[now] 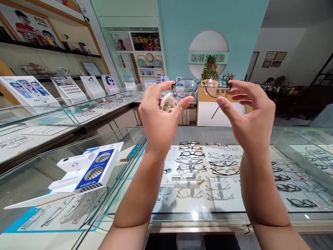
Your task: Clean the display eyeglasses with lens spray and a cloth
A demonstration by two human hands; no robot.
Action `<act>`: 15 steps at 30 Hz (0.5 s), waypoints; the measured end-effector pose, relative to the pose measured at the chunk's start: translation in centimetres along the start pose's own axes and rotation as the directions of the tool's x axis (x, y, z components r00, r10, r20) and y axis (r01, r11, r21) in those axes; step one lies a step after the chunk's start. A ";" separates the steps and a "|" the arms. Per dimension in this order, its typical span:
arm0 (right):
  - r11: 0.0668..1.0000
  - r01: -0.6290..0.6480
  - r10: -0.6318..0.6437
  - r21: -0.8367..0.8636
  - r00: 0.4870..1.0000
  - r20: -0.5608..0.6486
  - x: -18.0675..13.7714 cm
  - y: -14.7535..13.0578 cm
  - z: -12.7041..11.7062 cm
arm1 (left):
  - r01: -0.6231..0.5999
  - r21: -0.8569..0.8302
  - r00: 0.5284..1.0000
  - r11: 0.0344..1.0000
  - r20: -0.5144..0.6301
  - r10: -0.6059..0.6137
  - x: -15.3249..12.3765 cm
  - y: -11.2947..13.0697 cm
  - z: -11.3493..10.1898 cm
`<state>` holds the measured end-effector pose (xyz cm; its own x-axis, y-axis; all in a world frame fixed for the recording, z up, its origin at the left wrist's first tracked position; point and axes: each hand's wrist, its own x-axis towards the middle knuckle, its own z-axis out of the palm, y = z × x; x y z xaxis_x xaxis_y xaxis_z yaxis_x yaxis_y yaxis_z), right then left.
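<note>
A pair of thin dark-rimmed eyeglasses (185,88) is held up in front of me, above the glass counter, lenses facing away. My left hand (162,111) grips the left end of the frame between thumb and fingers. A crumpled pale cloth (168,102) is tucked in that same palm. At the right end, the fingers of my right hand (248,111) pinch the frame by its corner, the thumb near the lower rim. One temple arm (215,113) hangs down beneath the right lens.
Below my arms, a glass display counter (192,217) contains rows of eyeglasses (191,153). A blue and white cardboard display (95,172) stands on the left counter. Further glass cases (75,114) with poster cards (27,90) line the left. A potted plant (209,67) tops the back desk.
</note>
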<state>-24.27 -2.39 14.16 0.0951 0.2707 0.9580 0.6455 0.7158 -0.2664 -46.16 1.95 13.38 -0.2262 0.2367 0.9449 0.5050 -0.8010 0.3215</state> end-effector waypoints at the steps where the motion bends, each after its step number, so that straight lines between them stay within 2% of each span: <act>1: 1.000 -0.009 0.009 -0.003 1.000 0.000 0.0 0.1 0.0 | 0.000 0.005 1.000 1.000 0.001 0.000 0.0 0.0 0.0; 8: 0.998 -0.054 0.054 -0.012 0.998 0.013 0.0 0.3 -0.1 | 0.035 -0.016 0.999 0.999 0.038 -0.034 -0.2 -0.4 0.0; 15: 0.996 -0.081 0.082 -0.024 0.996 0.035 0.0 0.7 -0.2 | -0.009 0.008 1.000 1.000 0.021 0.009 -0.3 -0.5 0.1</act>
<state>-23.68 -2.05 14.06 0.1208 0.3505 0.9287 0.6540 0.6757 -0.3401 -46.30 2.36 12.95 -0.2037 0.2411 0.9489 0.5136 -0.7988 0.3132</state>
